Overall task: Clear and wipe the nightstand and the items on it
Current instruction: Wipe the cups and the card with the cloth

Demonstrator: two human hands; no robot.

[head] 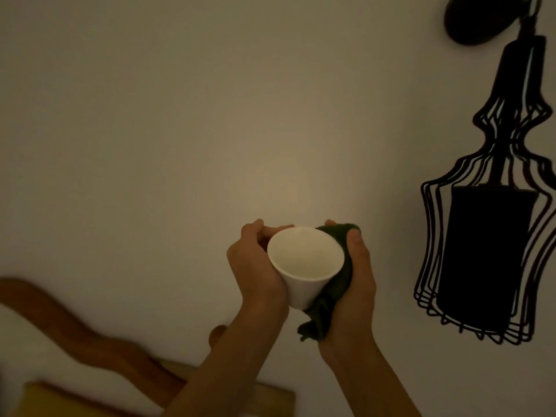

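In dim light, a white cup (304, 263) is held up in front of a plain wall, its open mouth tilted toward me. My left hand (255, 266) grips the cup's left side, fingers curled over the rim's far edge. My right hand (356, 284) grips a dark green cloth (328, 296) and presses it against the cup's right side and underside. A loose end of the cloth hangs below the cup. The nightstand's top is mostly out of view.
A black wire-cage wall lamp (487, 242) hangs at the right, close to my right hand. A curved wooden headboard (90, 341) runs along the lower left, with a light wooden edge (270, 389) and something yellow (45, 401) below it.
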